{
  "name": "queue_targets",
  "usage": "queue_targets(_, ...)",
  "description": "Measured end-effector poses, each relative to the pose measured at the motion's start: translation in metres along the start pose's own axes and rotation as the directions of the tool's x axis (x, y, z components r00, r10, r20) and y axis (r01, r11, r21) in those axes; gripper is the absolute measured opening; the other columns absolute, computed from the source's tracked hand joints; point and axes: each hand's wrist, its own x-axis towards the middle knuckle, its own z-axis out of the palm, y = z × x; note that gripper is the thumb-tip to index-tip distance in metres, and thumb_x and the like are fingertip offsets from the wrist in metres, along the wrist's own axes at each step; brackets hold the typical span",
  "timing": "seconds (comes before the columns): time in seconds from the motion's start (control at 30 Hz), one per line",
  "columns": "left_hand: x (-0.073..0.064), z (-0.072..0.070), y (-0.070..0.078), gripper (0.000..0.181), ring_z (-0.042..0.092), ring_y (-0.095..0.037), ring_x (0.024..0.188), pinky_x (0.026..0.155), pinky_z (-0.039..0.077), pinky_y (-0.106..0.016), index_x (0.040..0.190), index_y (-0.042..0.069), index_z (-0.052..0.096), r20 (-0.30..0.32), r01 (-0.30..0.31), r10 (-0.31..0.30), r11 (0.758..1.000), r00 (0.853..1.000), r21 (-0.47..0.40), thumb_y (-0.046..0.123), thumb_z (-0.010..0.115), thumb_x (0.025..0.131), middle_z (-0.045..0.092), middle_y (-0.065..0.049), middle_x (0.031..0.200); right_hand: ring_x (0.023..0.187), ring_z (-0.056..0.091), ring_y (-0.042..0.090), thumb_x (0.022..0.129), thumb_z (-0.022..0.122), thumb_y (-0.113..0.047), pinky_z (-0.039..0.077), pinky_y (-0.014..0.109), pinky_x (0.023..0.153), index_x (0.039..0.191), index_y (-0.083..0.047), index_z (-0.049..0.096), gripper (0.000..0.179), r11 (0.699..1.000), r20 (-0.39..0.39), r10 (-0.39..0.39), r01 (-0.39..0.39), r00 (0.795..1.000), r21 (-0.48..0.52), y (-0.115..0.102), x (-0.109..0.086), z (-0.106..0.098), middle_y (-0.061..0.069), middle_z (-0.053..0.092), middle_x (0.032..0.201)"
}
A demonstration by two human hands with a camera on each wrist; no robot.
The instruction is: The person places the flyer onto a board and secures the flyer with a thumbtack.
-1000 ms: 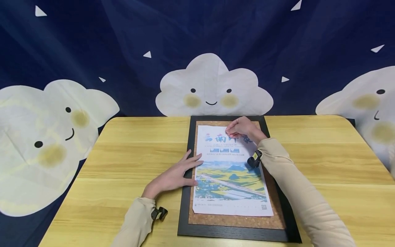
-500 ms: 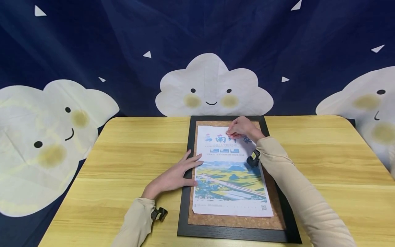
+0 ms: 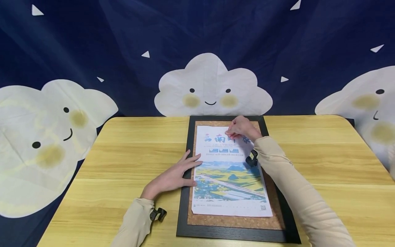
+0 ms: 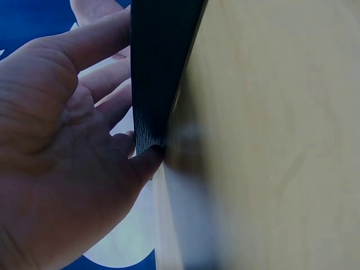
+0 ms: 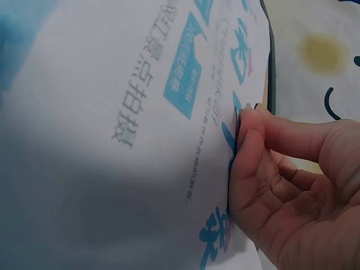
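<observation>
A poster sheet (image 3: 229,187), printed with blue lettering and a yellow-green landscape, lies on a black-framed cork board (image 3: 236,221). My left hand (image 3: 169,177) is spread over the left frame side, its fingertips on the sheet's left edge. In the left wrist view, this hand (image 4: 62,129) lies across the black frame (image 4: 163,56), fingers mostly straight. Near the sheet's top, my right hand (image 3: 242,128) pinches a small dark thing, mostly hidden by the fingertips. The right wrist view has that hand's (image 5: 304,174) thumb and forefinger together at the sheet (image 5: 101,185), among the large blue characters.
The board lies on a light wooden table (image 3: 129,147), its far end at the table's back edge. Behind hangs a dark blue cloth (image 3: 129,34) with smiling white clouds (image 3: 210,79).
Both hands keep nearly the same places. The right hand stays pinched at the sheet's top with only slight movement, and the head view has shifted a little.
</observation>
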Motion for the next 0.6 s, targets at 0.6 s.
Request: queue_targets(0.6,0.002,-0.003,0.014,0.062,0.002,-0.034,0.159,0.121,0.022,-0.06,0.16,0.008,0.04,-0.052,0.052,-0.048,0.996,0.998,0.071,0.03,0.062,0.106,0.02,-0.007,0.172,0.072,0.069,0.021,0.104,0.061,-0.015,0.053,0.026,0.063,0.105,0.007,0.068,0.023,0.971,-0.11,-0.229,0.219,0.967,-0.098,0.017,-0.02,0.0,0.015,0.072,0.084)
